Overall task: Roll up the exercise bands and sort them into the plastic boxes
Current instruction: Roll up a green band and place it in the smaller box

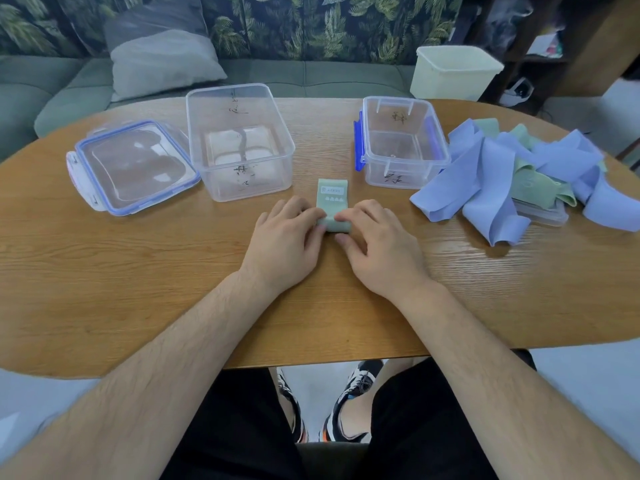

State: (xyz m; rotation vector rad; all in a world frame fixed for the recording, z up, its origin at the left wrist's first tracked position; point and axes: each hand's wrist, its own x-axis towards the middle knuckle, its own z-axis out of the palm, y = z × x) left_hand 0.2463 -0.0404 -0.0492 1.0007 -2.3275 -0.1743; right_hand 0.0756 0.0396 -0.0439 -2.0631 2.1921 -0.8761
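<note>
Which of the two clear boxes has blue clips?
The smaller box, on the right beside the pile of bands; the larger left box shows none.

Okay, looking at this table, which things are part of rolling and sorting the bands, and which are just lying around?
Part of the job: green band, gripped by the left hand and right hand; pile of bands; larger clear box; smaller clear box.

Just lying about: blue-rimmed lid; cream tub; grey cushion.

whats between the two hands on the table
The partly rolled green band, held at its ends by the left hand and right hand, in the head view.
</note>
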